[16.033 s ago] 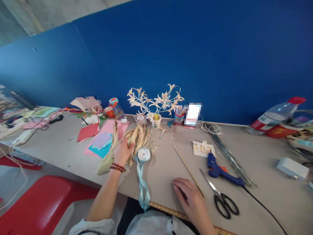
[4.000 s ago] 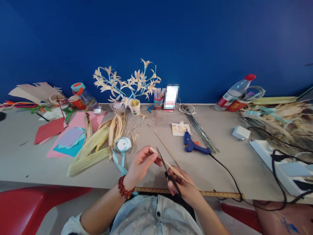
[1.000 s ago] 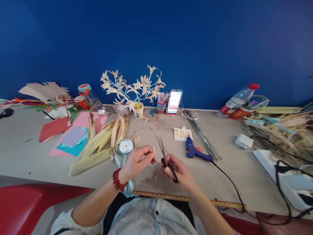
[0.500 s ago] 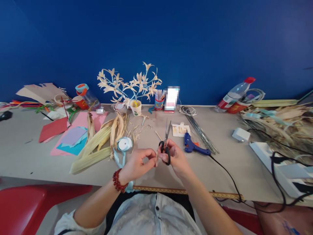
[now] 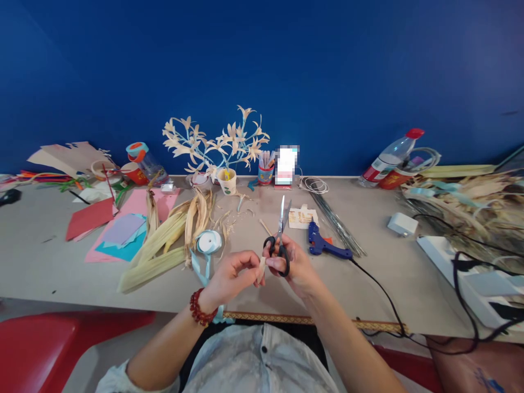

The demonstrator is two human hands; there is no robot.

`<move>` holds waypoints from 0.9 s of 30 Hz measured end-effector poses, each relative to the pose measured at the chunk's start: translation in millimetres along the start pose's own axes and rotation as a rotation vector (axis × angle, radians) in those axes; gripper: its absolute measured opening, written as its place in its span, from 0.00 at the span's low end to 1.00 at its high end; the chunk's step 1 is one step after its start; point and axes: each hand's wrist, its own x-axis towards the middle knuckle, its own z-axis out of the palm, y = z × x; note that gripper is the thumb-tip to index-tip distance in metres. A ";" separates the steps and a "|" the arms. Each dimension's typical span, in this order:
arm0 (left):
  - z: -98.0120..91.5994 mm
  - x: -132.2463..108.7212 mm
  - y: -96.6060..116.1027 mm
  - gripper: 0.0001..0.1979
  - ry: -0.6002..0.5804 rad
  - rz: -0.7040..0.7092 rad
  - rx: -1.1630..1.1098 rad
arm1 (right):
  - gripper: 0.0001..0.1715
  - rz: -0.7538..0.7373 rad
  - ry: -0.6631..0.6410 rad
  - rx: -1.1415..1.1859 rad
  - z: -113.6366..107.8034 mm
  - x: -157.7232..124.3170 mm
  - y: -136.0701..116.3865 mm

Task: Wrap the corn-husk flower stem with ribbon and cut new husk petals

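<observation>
My left hand [image 5: 231,275], with a red bead bracelet on the wrist, pinches a small pale husk piece [image 5: 261,268] between thumb and fingers. My right hand [image 5: 295,266] grips black-handled scissors [image 5: 280,240], blades pointing up and away, and its fingertips also touch the husk piece. Both hands meet above the near edge of the grey table [image 5: 368,273]. A thin wooden stick [image 5: 266,227] lies on the table just behind the scissors.
Dried corn husks [image 5: 164,240] and a pale blue ribbon spool [image 5: 208,241] lie left of my hands. Coloured paper [image 5: 118,232] is further left. A blue glue gun [image 5: 325,246] with black cord, wires [image 5: 338,221] and a husk flower pot [image 5: 227,180] sit behind.
The long husk strip held four seconds ago is now a short piece. In the last second the scissors swung upright and my hands came together on the piece.
</observation>
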 end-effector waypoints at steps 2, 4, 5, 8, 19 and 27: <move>1.2 -0.9 -2.1 0.10 0.021 0.000 -0.011 | 0.22 -0.025 0.017 -0.019 1.2 -0.5 0.2; 3.2 -1.2 -3.5 0.10 0.056 -0.003 0.006 | 0.22 -0.059 0.025 -0.047 2.8 -1.3 0.1; 4.5 -1.2 -4.0 0.09 0.079 0.001 0.015 | 0.22 -0.075 0.029 -0.062 3.5 -1.6 -0.1; 8.6 -0.5 -4.9 0.09 0.148 0.023 0.012 | 0.22 -0.118 0.064 -0.106 5.2 -2.0 -1.4; 12.3 3.7 -1.5 0.08 0.303 0.119 -0.007 | 0.23 -0.040 0.018 -0.144 -2.4 -16.7 19.3; 16.9 5.9 -9.2 0.07 0.357 0.104 -0.084 | 0.27 -0.060 -0.122 -0.239 -5.5 -35.7 46.7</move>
